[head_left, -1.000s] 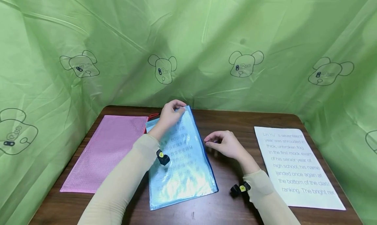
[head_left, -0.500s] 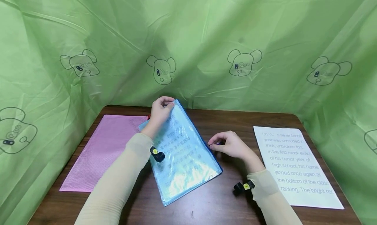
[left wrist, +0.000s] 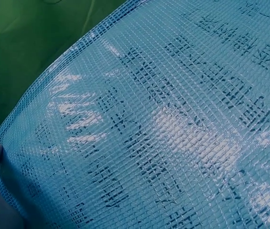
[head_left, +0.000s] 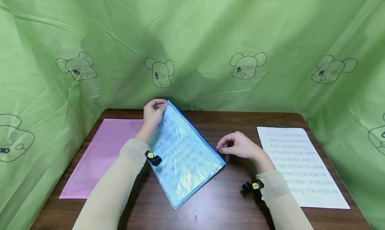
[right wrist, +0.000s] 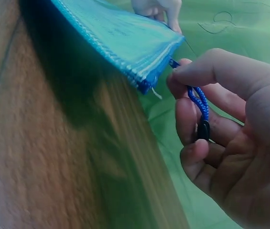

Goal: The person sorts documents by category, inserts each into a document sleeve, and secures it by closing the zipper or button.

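A blue mesh zipper pouch (head_left: 186,156) lies slanted in the middle of the head view, with printed characters showing through its glossy face. My left hand (head_left: 152,115) pinches its top corner between thumb and fingers; those fingertips also show at the edge of the left wrist view. Beside the pouch's right edge, my right hand (head_left: 239,145) pinches the zipper pull (right wrist: 174,63). From the pull a blue cord loop (right wrist: 200,101) with a dark end piece hangs against the curled fingers in the right wrist view. The pouch's far end appears raised off the table.
To the left lies a pink mesh pouch (head_left: 105,149), partly covered by the left arm. A white sheet with printed English text (head_left: 300,166) lies on the right, near the right forearm. Green curtain (head_left: 192,39) surrounds the brown wooden table (head_left: 222,206).
My left hand has moved left with the pouch's top corner, turning the pouch counterclockwise. My right hand has shifted slightly right and is now nearer the pouch's lower right corner.
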A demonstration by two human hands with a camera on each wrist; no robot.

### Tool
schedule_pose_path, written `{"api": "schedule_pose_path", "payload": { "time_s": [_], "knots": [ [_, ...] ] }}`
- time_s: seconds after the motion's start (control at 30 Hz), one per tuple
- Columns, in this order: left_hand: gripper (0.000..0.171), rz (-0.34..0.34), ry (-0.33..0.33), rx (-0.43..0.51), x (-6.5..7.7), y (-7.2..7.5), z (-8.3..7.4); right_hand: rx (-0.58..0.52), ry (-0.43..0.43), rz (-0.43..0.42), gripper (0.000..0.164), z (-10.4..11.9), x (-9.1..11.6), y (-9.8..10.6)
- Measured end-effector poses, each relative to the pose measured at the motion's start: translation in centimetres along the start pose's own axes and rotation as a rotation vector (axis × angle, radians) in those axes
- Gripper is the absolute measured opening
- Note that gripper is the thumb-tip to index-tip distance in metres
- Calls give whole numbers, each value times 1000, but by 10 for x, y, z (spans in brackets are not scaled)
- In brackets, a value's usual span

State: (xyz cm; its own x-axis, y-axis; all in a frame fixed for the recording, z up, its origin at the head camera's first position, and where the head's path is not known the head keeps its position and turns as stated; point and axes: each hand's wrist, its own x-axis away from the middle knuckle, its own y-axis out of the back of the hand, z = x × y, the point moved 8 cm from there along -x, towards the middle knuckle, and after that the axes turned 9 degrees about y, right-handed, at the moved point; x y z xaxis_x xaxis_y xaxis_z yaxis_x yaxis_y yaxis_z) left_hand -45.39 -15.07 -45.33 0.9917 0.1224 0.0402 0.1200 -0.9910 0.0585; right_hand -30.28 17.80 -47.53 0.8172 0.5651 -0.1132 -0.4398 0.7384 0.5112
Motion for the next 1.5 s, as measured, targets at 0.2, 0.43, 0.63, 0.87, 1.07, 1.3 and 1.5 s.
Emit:
{"api": "schedule_pose_path", "payload": {
  "time_s": [0.2, 0.43, 0.63, 0.87, 1.07, 1.3, 1.5],
  "knots": [
    [21, -45, 36, 8, -5, 16, -2, -47, -15, 34, 11, -6, 8, 3],
    [21, -92, 32, 52, -14, 34, -1, -122, -14, 68, 12, -7, 15, 4],
    [22, -78, 20, 23, -16, 36, -3, -159, -20, 87, 13, -7, 15, 1],
    [22, -58, 11, -4, -17, 27, -6, -134, -44, 85, 13, -3, 18, 3],
    [19, 47, -12, -126, -18, 0, -8, -105, -99, 33, 24, -1, 29, 13],
    [18, 175, -58, -381, -14, -45, -12, 7, -108, -16, 23, 11, 44, 34],
    [19, 242, -92, -471, -8, -81, -16, 118, -141, -52, 22, 12, 66, 58]
  ]
}}
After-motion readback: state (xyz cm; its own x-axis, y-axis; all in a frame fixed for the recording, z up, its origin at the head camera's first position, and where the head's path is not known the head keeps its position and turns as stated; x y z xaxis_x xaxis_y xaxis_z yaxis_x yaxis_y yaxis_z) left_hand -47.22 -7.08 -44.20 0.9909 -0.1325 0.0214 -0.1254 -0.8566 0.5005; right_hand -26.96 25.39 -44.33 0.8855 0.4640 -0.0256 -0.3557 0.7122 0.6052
